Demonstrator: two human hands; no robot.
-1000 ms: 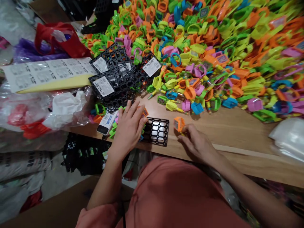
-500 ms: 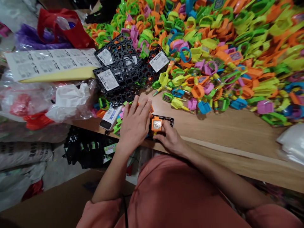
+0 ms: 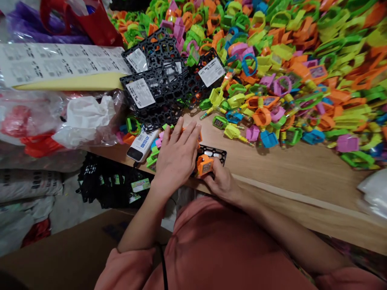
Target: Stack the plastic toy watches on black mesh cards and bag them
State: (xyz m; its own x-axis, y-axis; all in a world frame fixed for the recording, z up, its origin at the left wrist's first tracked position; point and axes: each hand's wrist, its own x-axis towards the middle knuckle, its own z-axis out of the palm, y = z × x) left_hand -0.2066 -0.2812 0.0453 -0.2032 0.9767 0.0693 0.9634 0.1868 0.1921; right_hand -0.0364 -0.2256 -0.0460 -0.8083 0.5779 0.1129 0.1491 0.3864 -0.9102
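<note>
My left hand lies flat, fingers stretched out, over several colourful toy watches near the table's front edge. Pinched between the thumb and fingers of my right hand is an orange toy watch with a square face. It is held over a black lattice tray, which shows white pieces in some of its holes. My left hand covers the tray's left part. Beside that hand sits a white power bank with a dark end.
A large heap of toy watches covers the back of the table. Black lattice trays with labels are stacked at the back left. Farther left lie a label sheet, plastic bags and a red bag. A clear bag rests at the right.
The orange watch has turned in my right hand, its face now tilted to the right and its band showing. My left hand stays spread over the watches. The view has shifted slightly.
</note>
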